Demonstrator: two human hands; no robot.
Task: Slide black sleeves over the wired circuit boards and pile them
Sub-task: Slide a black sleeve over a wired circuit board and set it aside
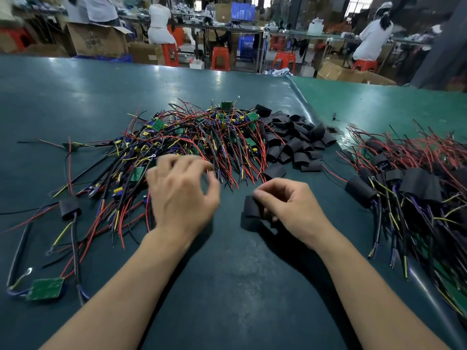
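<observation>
Though boxes printed, writing [93,42] unreadable.

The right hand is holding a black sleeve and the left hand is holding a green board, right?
Not quite. The right hand does hold a black sleeve, but the left hand holds nothing; its fingers hover over the wire pile. The head view shows this.

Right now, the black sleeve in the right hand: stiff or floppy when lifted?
Probably floppy: the black sleeve looks flattened and bent under the right hand. Likely light, thin-walled like the loose sleeves. Flattened, it seems unlikely to roll.
</observation>
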